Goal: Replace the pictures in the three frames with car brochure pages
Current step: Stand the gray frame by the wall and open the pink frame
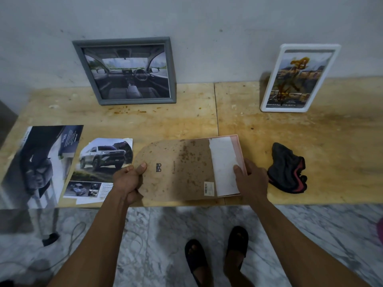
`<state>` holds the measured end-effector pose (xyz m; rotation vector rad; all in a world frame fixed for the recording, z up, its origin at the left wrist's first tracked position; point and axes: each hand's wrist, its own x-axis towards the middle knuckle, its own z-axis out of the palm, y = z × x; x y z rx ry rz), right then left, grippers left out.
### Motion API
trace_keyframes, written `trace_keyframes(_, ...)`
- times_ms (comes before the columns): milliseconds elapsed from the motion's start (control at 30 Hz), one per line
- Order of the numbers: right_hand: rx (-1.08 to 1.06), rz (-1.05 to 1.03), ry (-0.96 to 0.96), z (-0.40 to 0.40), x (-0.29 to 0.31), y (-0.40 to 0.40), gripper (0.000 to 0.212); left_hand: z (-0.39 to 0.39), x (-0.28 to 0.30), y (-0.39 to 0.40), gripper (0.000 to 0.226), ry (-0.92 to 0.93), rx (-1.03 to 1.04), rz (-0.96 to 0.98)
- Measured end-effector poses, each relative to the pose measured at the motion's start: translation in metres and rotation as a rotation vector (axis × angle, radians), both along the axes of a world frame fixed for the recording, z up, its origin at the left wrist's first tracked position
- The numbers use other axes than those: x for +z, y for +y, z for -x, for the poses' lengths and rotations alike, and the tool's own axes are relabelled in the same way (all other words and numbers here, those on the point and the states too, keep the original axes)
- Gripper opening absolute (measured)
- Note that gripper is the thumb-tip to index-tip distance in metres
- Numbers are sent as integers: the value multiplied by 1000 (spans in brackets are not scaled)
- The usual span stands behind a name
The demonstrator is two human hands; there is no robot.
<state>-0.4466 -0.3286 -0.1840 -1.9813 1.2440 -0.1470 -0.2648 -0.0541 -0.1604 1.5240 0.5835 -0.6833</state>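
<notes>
A pink frame lies face down near the table's front edge. Its stained brown backing board sits partly slid out to the left, baring a white sheet inside. My left hand grips the board's left edge, thumb on top. My right hand rests on the frame's right side, thumb pressing the white sheet. A grey frame with a car interior picture leans on the wall. A white frame with a car page leans at the right. Two loose brochure pages lie at the left.
A dark cloth with red trim lies right of the pink frame. The wooden table is stained, with a seam down its middle. Below the edge are marble floor, my sandalled feet and a cable.
</notes>
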Motion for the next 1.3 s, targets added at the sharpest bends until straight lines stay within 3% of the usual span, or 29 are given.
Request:
trace_keyframes(167, -29, 21, 56, -8, 32, 10, 62, 2, 21, 19, 44, -25, 32, 12)
trace_keyframes(300, 95, 20, -139, -29, 69, 32, 64, 6, 52, 20, 26, -43, 21, 68)
trace_keyframes(400, 149, -211, -254, -47, 99, 40, 67, 8, 75, 13, 12, -78, 16, 83)
trace_keyframes(500, 34, -420, -311, -51, 118, 40, 74, 9, 92, 1, 9, -105, 57, 113)
trace_keyframes(600, -72, -557, -313, -45, 130, 31, 65, 10, 105, -23, 34, -84, 126, 140)
trace_keyframes(733, -95, -474, -346, -43, 133, 1, 47, 7, 113, -72, 40, -102, 138, 98)
trace_keyframes(900, -149, -337, -291, -72, 129, -59, 37, -17, 110, -138, 53, -193, -49, -98)
trace_keyframes(1033, -109, -305, -236, -101, 109, -102, 28, -43, 94, -183, 45, -222, -153, -298)
trace_keyframes(1300, 41, -204, -21, -158, 50, -153, 33, -88, 61, -240, 46, -163, -147, -425)
